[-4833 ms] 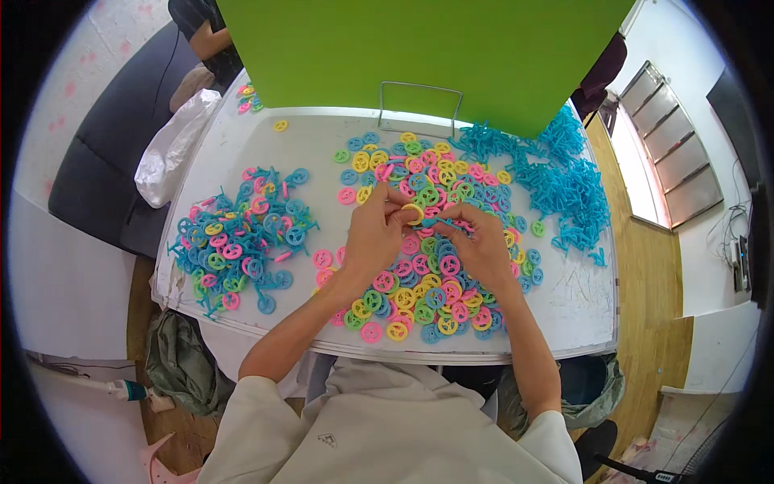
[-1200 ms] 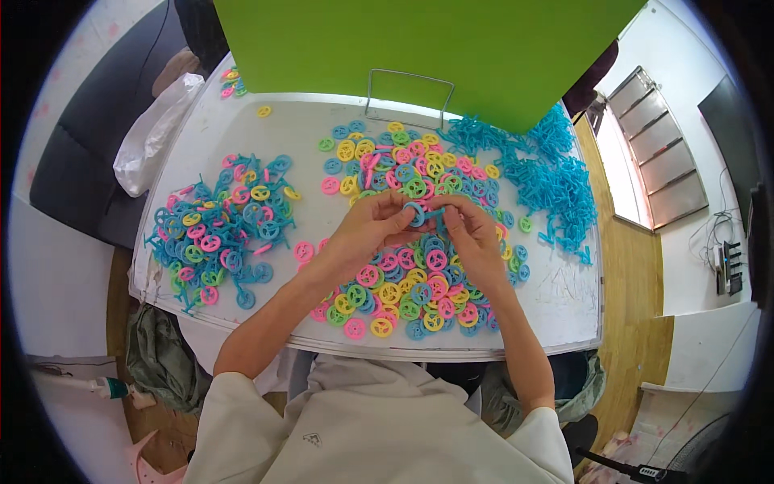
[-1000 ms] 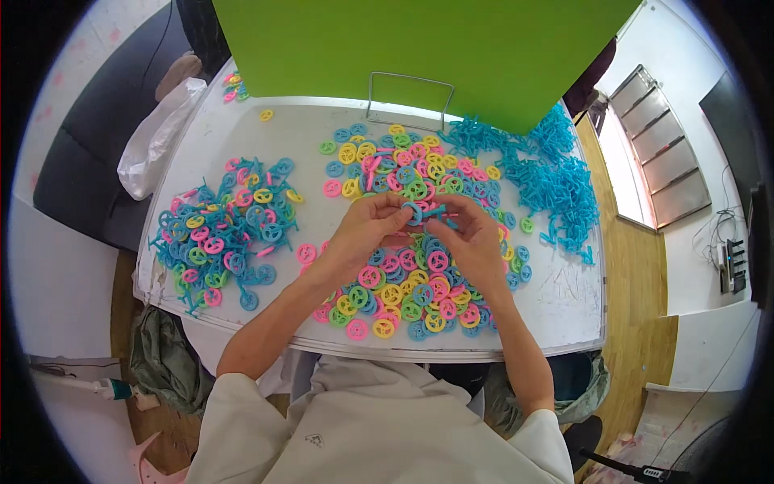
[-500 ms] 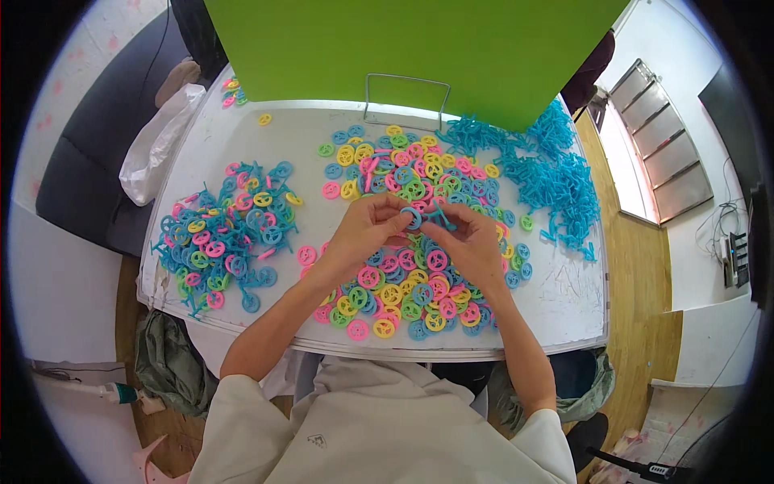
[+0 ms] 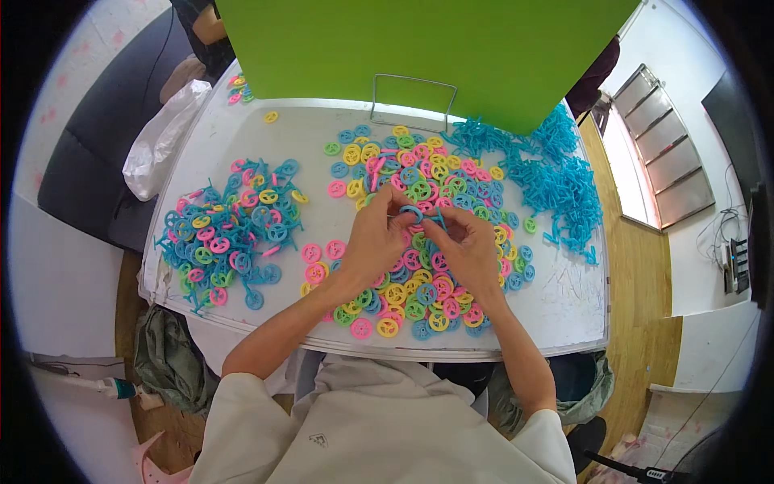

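Note:
My left hand (image 5: 372,246) pinches a small blue plastic wheel (image 5: 411,210), which is tilted so its rim shows. Close beside it, my right hand (image 5: 469,254) is closed on a teal branched plastic stem (image 5: 438,219), mostly hidden by the fingers. The stem and wheel are at or near contact; whether they are joined I cannot tell. Under both hands spreads a heap of loose spoked wheels (image 5: 427,292) in pink, yellow, green and blue. To the left is a pile of wheels with teal stems among them (image 5: 216,234).
Loose teal stems (image 5: 564,189) are heaped at the far right of the white table (image 5: 322,133). A green panel (image 5: 419,48) stands along the back, with a metal wire frame (image 5: 413,77) before it. A white plastic bag (image 5: 165,141) hangs at the left edge.
The wheel in my left hand has tipped to a flatter angle, and the stem shows less between my right fingers. At the upper left, a person's arm has come into view.

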`<state>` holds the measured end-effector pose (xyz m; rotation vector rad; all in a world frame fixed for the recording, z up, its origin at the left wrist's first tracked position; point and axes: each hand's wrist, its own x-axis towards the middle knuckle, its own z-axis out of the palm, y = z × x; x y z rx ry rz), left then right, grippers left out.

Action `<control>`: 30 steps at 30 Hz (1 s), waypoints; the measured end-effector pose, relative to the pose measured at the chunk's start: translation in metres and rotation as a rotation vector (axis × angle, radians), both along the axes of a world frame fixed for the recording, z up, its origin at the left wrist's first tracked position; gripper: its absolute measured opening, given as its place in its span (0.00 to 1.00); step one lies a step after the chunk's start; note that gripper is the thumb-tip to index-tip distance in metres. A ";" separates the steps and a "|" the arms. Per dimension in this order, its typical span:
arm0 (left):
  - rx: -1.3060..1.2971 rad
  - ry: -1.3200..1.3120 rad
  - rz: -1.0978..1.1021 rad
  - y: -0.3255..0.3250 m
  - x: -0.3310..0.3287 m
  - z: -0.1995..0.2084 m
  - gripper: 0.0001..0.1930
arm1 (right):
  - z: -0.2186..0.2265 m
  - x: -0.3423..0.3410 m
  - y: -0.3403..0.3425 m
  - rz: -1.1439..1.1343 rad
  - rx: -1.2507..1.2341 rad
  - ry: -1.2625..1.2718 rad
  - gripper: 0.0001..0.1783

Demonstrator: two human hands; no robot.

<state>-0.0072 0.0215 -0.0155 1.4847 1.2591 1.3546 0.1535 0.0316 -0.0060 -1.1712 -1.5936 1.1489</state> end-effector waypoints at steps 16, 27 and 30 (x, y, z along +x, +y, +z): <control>-0.140 -0.290 -0.112 0.004 -0.003 0.001 0.07 | 0.005 0.006 0.008 -0.004 0.145 -0.062 0.14; -0.247 -0.537 -0.136 -0.003 0.003 0.019 0.11 | -0.002 0.002 0.009 -0.141 0.157 0.009 0.09; -0.213 -0.505 -0.123 -0.005 0.003 0.019 0.11 | -0.002 -0.001 0.007 -0.173 0.117 -0.013 0.09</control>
